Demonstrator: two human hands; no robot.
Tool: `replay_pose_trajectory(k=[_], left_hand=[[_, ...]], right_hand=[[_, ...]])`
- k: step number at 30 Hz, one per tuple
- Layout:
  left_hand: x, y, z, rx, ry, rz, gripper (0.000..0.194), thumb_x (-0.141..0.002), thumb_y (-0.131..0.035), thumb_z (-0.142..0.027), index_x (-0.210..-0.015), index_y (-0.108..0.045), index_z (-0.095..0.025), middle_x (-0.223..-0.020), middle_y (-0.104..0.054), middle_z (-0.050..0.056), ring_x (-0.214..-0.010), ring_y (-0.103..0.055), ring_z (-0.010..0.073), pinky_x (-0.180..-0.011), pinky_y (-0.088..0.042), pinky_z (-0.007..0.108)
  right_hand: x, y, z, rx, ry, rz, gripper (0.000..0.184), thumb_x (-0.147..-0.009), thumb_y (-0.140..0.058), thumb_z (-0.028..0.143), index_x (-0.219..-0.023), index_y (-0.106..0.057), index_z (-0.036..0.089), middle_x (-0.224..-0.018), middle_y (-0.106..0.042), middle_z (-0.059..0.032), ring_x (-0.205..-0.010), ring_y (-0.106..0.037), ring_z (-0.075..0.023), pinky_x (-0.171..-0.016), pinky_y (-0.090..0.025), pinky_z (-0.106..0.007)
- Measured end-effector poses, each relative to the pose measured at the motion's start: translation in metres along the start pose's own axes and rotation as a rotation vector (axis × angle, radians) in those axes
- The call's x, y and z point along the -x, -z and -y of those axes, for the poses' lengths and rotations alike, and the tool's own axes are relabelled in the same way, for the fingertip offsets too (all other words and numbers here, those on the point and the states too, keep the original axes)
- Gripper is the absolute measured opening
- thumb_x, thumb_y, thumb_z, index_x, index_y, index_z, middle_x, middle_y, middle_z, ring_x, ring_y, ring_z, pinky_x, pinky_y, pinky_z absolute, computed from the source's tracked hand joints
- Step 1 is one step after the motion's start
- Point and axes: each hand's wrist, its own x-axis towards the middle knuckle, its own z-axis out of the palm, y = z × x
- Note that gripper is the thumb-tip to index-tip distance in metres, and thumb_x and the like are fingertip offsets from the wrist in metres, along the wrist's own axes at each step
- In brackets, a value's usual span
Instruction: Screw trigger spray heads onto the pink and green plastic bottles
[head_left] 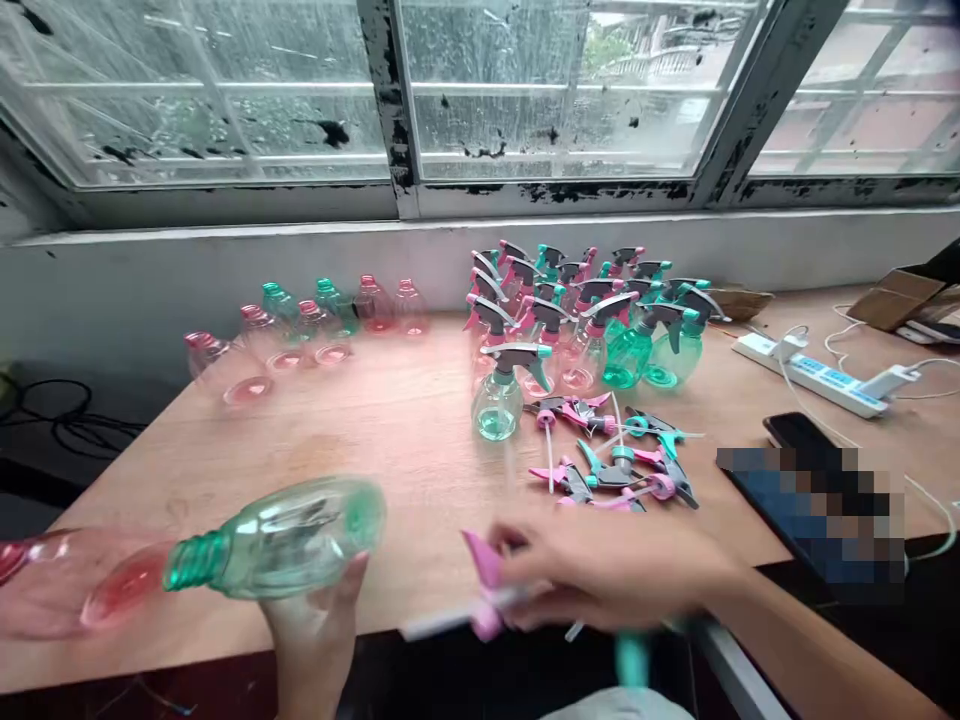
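My left hand [319, 620] grips a clear green bottle [292, 540], tilted on its side with its threaded, capless neck pointing left. In my right hand [555, 570] is a pink trigger spray head [486, 585], blurred, its whitish tube pointing left past the table's front edge. Several loose pink and teal spray heads [622, 465] with dip tubes lie just beyond that hand. A green spray bottle [497, 405] with its head on stands upright behind them. Beside the green bottle, at the left, lies a pink bottle [112, 590]. A teal thing [631, 655] below my right wrist is blurred.
Several headless pink and green bottles [322, 335] stand at the table's back left. Many spray bottles with heads [585, 330] crowd the back middle. To the right are a power strip [810, 375], a dark phone [810, 440], cables and a cardboard piece [896, 300]. Windows rise behind.
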Motion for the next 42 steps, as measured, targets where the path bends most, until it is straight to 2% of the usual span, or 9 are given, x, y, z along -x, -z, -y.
replay_pose_trajectory(k=[4,7,10,16,21,24,29,34,42], left_hand=[[-0.003,0.003,0.005,0.073,-0.067,-0.082,0.079,-0.079,-0.082,-0.040,-0.144,-0.039,-0.029,-0.133,-0.057,0.011,-0.122,-0.059,0.0307,-0.114,-0.040,0.056],[-0.002,0.003,0.009,0.088,-0.091,-0.073,0.093,-0.080,-0.082,-0.039,-0.151,-0.023,-0.034,-0.142,-0.050,0.011,-0.129,-0.056,0.0289,-0.112,-0.044,0.051],[0.001,0.003,0.016,0.039,-0.096,-0.036,0.088,-0.083,-0.079,-0.039,-0.151,-0.024,-0.032,-0.144,-0.050,0.013,-0.130,-0.056,0.0296,-0.112,-0.044,0.051],[0.004,0.005,0.029,-0.299,-0.070,0.031,0.087,-0.075,-0.084,-0.044,-0.145,-0.036,-0.023,-0.137,-0.058,0.016,-0.131,-0.055,0.0361,-0.115,-0.039,0.057],[0.002,-0.001,0.026,-0.370,-0.127,0.018,0.086,-0.076,-0.081,-0.049,-0.144,-0.036,-0.022,-0.141,-0.055,0.018,-0.130,-0.057,0.0371,-0.110,-0.045,0.057],[0.003,-0.003,0.023,-0.344,-0.105,0.014,0.086,-0.075,-0.082,-0.047,-0.144,-0.036,-0.022,-0.140,-0.056,0.017,-0.128,-0.059,0.0353,-0.111,-0.045,0.055],[0.004,0.000,0.022,-0.305,-0.088,0.007,0.087,-0.075,-0.084,-0.043,-0.145,-0.036,-0.023,-0.136,-0.059,0.017,-0.125,-0.061,0.0363,-0.110,-0.045,0.059],[0.004,0.001,0.015,-0.132,-0.173,-0.026,0.078,-0.087,-0.074,-0.042,-0.149,-0.028,-0.028,-0.145,-0.052,0.015,-0.131,-0.058,0.0299,-0.109,-0.050,0.047],[0.012,0.003,0.016,-0.055,-0.284,-0.254,0.078,-0.086,-0.075,-0.041,-0.148,-0.030,-0.027,-0.144,-0.051,0.014,-0.135,-0.052,0.0339,-0.117,-0.036,0.056]], right_hand=[[-0.096,-0.004,-0.029,0.125,0.058,0.094,0.016,-0.095,-0.069,0.032,-0.090,-0.079,0.020,-0.093,-0.075,-0.0057,-0.075,-0.072,-0.0185,-0.064,-0.054,-0.023],[-0.109,-0.019,-0.035,0.173,-0.041,-0.095,0.025,-0.101,-0.052,0.014,-0.112,-0.074,0.018,-0.129,-0.067,-0.0155,-0.093,-0.073,-0.0259,-0.076,-0.056,-0.033],[-0.048,-0.033,-0.035,0.183,-0.137,-0.269,0.037,-0.105,-0.038,0.011,-0.134,-0.060,0.020,-0.151,-0.050,-0.0173,-0.097,-0.073,-0.0268,-0.081,-0.057,-0.039],[0.144,-0.072,-0.060,0.197,-0.500,-0.628,0.036,-0.102,-0.049,0.039,-0.138,-0.055,0.037,-0.139,-0.064,-0.0081,-0.121,-0.067,-0.0335,-0.092,-0.059,-0.044],[0.209,-0.108,-0.079,0.325,-0.685,-0.539,0.062,-0.097,-0.054,0.053,-0.155,-0.031,0.047,-0.167,-0.031,-0.0028,-0.132,-0.057,-0.0434,-0.073,-0.066,-0.045],[0.187,-0.113,-0.084,0.302,-0.657,-0.461,0.069,-0.096,-0.060,0.049,-0.157,-0.029,0.042,-0.170,-0.021,-0.0069,-0.128,-0.060,-0.0448,-0.084,-0.063,-0.051],[0.109,-0.097,-0.074,0.335,-0.564,-0.318,0.056,-0.100,-0.055,0.043,-0.153,-0.038,0.044,-0.162,-0.041,-0.0075,-0.102,-0.076,-0.0384,-0.077,-0.065,-0.051],[0.036,-0.087,-0.040,0.388,-0.495,-0.342,0.047,-0.101,-0.056,0.042,-0.147,-0.052,0.033,-0.153,-0.053,-0.0149,-0.113,-0.071,-0.0395,-0.086,-0.062,-0.055],[-0.048,-0.086,-0.008,0.282,-0.410,-0.458,0.054,-0.099,-0.059,0.045,-0.146,-0.049,0.019,-0.160,-0.041,-0.0229,-0.101,-0.077,-0.0370,-0.078,-0.065,-0.048]])
